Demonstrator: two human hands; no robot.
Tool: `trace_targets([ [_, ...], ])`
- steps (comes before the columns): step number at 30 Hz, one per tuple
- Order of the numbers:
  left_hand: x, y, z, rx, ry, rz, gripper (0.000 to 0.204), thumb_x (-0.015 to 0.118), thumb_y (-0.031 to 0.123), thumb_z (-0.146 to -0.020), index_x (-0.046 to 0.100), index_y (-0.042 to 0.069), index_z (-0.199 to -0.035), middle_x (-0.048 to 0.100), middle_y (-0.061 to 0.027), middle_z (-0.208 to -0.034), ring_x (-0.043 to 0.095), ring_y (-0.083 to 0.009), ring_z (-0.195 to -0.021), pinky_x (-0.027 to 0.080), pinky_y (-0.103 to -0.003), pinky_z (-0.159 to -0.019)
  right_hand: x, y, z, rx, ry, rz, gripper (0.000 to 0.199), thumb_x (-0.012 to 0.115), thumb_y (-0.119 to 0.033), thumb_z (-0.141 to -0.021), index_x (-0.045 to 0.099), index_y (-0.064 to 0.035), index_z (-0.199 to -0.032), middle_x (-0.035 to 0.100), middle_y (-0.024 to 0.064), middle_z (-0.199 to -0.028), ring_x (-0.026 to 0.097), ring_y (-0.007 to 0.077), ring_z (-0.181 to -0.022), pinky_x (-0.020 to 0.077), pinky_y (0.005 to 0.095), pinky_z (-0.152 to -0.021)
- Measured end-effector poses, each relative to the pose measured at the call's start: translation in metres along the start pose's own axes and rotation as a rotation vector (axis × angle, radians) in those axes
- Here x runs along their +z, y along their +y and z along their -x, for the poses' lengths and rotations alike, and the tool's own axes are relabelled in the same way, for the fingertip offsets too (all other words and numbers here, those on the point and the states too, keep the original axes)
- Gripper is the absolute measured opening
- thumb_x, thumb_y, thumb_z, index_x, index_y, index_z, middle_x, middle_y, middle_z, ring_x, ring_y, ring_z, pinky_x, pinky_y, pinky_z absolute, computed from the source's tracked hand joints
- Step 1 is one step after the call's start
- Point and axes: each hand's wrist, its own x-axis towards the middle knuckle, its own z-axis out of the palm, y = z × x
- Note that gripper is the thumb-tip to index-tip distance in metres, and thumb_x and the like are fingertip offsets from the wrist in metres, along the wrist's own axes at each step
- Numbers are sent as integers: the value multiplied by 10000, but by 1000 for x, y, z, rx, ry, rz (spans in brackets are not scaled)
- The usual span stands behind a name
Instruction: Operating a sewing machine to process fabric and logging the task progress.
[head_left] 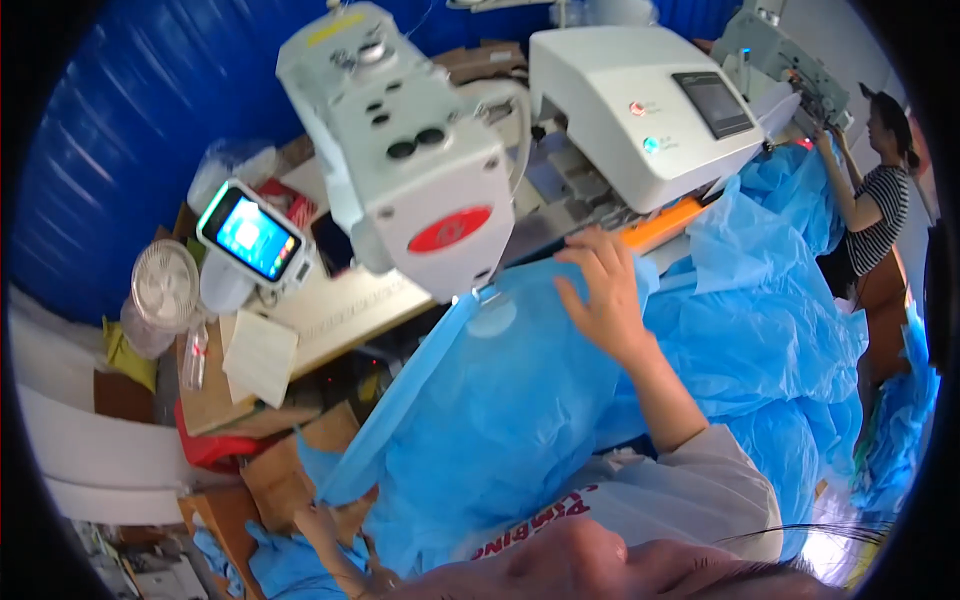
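A sheet of thin, translucent blue material (pixel 490 400) spreads from the sewing machine head (pixel 400 150) down over my lap. One folded edge of it runs from beneath the machine head toward the lower left. At the lower end of that edge, the fingers of my left hand (pixel 318 525) are closed on the sheet, small and partly hidden in this view. My right hand (pixel 607 295) lies on the sheet's upper right part, fingers spread, just right of the machine head. The stitching spot itself is mostly covered by the machine head.
A white box-shaped unit with a screen (pixel 640 110) stands behind my right hand, with an orange bar (pixel 670 222) below it. At left are a lit control panel (pixel 255 235) and small fan (pixel 165 285). More blue material (pixel 760 330) heaps at right; another person (pixel 875 190) works beyond.
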Motion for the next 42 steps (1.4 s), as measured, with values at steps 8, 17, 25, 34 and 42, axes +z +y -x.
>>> trace_targets([
  [8, -24, -23, 19, -119, 275, 696, 131, 447, -42, -838, 551, 34, -860, 569, -64, -694, 483, -99, -468, 362, -220, -394, 35, -11, 3, 123, -259, -107, 242, 653, -193, -793, 613, -19, -955, 625, 154, -967, 572, 336, -937, 450, 380, -818],
  [17, 28, -40, -48, -169, 219, 892, 150, 519, -26, -820, 620, 1, -928, 584, -75, -825, 582, -131, -741, 493, -252, -641, 17, -1, 21, 263, -378, -301, 287, 699, -233, -769, 651, -21, -956, 650, 160, -802, 637, 275, -710, 492, 327, -649],
  [25, 19, 27, -60, -65, -302, 1003, 117, 611, 89, -848, 610, 38, -954, 600, -20, -855, 586, -123, -736, 490, -252, -620, -61, 45, 55, 1033, -242, -1469, 268, 579, -57, -781, 547, -15, -1044, 584, 60, -876, 572, 127, -773, 464, 238, -656],
  [34, -9, 61, -71, 55, -296, 1142, 153, 688, 125, -795, 614, 35, -895, 599, -3, -880, 572, -113, -767, 458, -256, -675, -21, 15, 10, 409, -290, -300, 126, 639, -142, -817, 641, -21, -853, 641, 108, -707, 628, 189, -674, 476, 309, -601],
  [42, 6, 192, -41, 190, -169, 488, 206, 678, 143, -781, 541, 69, -648, 455, 54, -641, 413, -53, -652, 312, -206, -600, -18, 86, 3, 307, -95, 553, 250, 580, -281, -865, 621, -34, -869, 615, 187, -721, 588, 372, -629, 463, 434, -567],
])
